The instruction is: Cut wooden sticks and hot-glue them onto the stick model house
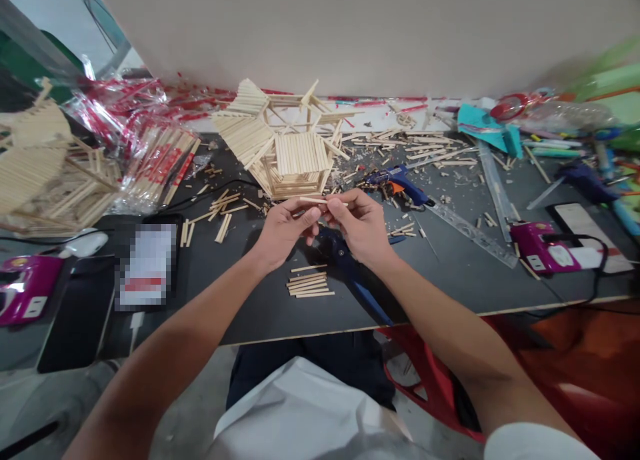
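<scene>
Between the fingertips of my left hand [287,230] and my right hand [361,225] is a short wooden stick [314,200], pinched at both ends. Both hands are closed and raised a little over the dark table. Just beyond them stands a model built from wooden sticks [300,155], with slatted panels fanning outward. A small row of cut sticks [307,284] lies on the table below my hands. Partly under my right hand and forearm rests a blue-handled tool [357,287]; its head is mostly hidden.
A blue glue gun [400,180] and a clear ruler [473,232] lie to the right, among scattered stick pieces. At the left are a phone [147,263], wrapped chopsticks [163,160] and another stick model [45,167]. A purple power socket [543,248] sits far right.
</scene>
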Demonstrator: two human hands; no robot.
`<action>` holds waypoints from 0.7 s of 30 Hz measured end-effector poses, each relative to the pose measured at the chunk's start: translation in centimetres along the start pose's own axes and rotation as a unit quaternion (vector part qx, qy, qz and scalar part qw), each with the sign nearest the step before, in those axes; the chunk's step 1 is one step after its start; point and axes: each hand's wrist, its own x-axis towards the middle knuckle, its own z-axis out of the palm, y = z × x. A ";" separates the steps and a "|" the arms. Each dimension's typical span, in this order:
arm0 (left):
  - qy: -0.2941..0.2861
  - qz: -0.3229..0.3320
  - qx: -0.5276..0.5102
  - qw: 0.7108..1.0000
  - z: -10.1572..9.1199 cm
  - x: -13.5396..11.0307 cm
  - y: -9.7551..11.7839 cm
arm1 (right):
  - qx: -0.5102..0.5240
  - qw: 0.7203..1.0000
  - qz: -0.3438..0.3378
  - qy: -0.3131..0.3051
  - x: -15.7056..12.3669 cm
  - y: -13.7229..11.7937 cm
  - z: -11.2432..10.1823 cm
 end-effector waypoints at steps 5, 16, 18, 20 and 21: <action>0.037 -0.011 -0.055 0.998 0.6 -0.2 -0.3 | -0.032 0.998 -0.050 0.023 -0.8 -0.7 1.0; 0.052 0.057 -0.025 0.997 0.0 0.2 0.2 | -0.157 0.984 -0.057 -0.064 -0.5 -2.2 -0.7; 0.036 0.087 0.023 0.995 -0.3 0.4 0.5 | -0.291 0.949 -0.053 -0.111 -0.9 -3.3 -2.4; 0.014 0.099 0.074 0.992 -0.7 0.5 0.8 | -0.464 0.868 -0.045 -0.170 -2.3 -4.2 -4.2; 0.009 0.100 0.097 0.990 -0.8 0.5 0.9 | -0.530 0.827 -0.025 -0.185 -3.2 -4.4 -4.9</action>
